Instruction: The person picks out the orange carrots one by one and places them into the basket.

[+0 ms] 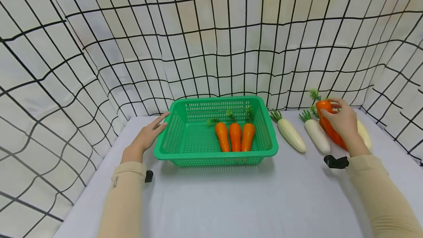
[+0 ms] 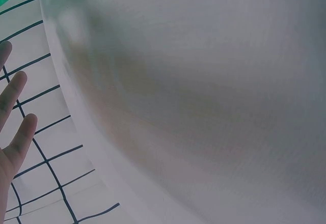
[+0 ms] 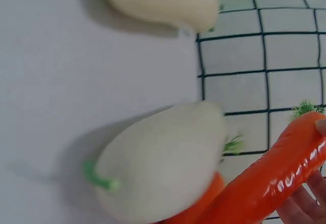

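Observation:
My right hand pinches a carrot near its leafy top, at the right of the table. In the right wrist view this carrot slants up to the fingers, shiny orange. A second carrot lies below it, partly covered. On the left, my left hand has its fingers extended, fingertips at the rim of a green plastic basket. Three carrots lie side by side inside. Only the spread fingers of that hand show in the left wrist view.
A cream radish and a white radish lie between the basket and the right hand. Another pale vegetable sits behind the right wrist. A white cloth wall with a black grid encloses the white table.

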Action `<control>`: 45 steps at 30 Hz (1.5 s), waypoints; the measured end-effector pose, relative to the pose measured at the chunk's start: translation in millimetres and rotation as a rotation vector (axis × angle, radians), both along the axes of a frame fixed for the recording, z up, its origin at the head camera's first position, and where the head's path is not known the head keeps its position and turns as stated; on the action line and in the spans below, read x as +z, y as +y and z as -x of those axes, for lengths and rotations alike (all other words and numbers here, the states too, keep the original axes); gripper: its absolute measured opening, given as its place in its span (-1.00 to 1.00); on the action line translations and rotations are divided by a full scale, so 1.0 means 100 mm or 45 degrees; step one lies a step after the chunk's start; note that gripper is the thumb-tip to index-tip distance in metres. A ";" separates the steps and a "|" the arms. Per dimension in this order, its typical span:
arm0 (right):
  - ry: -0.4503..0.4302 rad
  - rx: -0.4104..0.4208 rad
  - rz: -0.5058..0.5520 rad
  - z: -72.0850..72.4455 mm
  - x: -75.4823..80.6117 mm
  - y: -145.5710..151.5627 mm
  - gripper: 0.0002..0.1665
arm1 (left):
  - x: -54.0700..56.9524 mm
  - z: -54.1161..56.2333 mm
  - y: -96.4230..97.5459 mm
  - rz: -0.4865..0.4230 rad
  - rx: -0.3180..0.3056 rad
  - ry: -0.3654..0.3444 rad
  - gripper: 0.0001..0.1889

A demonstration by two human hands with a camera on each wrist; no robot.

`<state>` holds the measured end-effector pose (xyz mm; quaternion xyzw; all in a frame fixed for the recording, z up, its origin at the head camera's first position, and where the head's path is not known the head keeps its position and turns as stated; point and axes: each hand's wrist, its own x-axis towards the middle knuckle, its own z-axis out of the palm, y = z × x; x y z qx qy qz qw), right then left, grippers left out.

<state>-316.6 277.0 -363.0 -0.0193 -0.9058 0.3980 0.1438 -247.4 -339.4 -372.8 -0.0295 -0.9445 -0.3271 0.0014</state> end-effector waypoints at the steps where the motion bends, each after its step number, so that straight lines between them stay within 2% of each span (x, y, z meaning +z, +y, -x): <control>1: 0.018 0.003 0.013 0.00 0.03 -0.02 -0.30 | 0.00 0.00 0.00 0.002 0.001 0.003 -0.31; 12: 0.019 0.043 0.301 -0.13 0.38 -0.29 -0.19 | 0.01 -0.01 0.01 0.003 0.003 -0.006 -0.31; 22: 0.009 0.149 0.497 -0.12 0.64 -0.52 -0.23 | 0.00 0.00 -0.01 -0.004 0.009 -0.007 -0.31; 28: -0.056 0.276 0.588 -0.07 0.78 -0.78 -0.20 | 0.00 -0.01 -0.01 -0.002 0.011 -0.009 -0.30; 32: -0.082 0.377 0.660 -0.05 0.84 -0.96 -0.25 | 0.01 -0.01 -0.01 -0.003 0.007 -0.004 -0.31; 35: -0.130 0.443 0.779 -0.02 0.89 -1.10 -0.30 | 0.02 0.00 -0.01 -0.002 0.006 -0.002 -0.31; 40: -0.245 0.489 0.953 0.05 0.93 -1.36 -0.35 | 0.03 -0.01 0.01 -0.006 0.010 -0.007 -0.31; 45: -0.338 0.495 1.055 0.11 0.91 -1.58 -0.35 | 0.03 -0.01 0.02 -0.009 0.009 -0.015 -0.31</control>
